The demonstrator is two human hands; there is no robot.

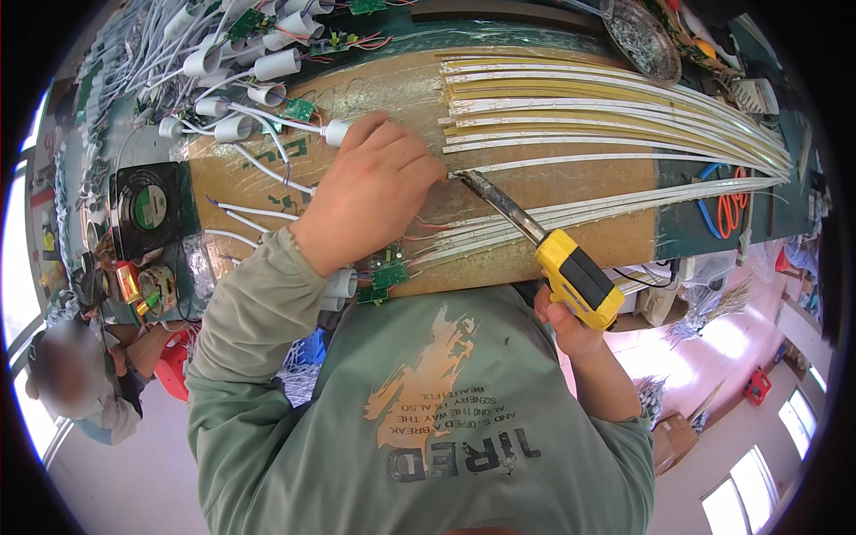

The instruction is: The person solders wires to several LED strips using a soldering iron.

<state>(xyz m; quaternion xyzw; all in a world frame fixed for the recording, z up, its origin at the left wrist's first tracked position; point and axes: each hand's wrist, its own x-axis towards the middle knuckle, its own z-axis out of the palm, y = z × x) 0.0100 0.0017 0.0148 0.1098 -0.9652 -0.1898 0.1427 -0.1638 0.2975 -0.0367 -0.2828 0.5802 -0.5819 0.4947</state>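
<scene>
My left hand (379, 192) lies palm-down on the brown cardboard-topped board (571, 192), fingers curled and pressed onto the near ends of the LED strips (615, 120) — I cannot tell whether anything is pinched under the fingertips, since the back of the hand hides them. My right hand (566, 325) is closed around the yellow-and-black handle of a soldering iron (544, 245), held at the board's near edge, just above my green shirt. The iron's dark metal shaft slants up and to the left, and its tip sits right beside my left fingers, at or very near the end of one white strip.

The strips themselves — long, thin, white and yellow — fan out from that spot across the board to the right, bending with the lens toward the far edge. Just below my left wrist, a small green circuit board (385, 275) with red wires lies at the board's near edge. To the left, white cylindrical housings with white cables (259, 76) are heaped on the bench, and a black square fan (147, 205) stands at the board's left end. Red-handled scissors (731, 209) lie on the green bench to the right, and a round clear dish (644, 37) sits at the top. Another person (85, 374) is seated low at the left.
</scene>
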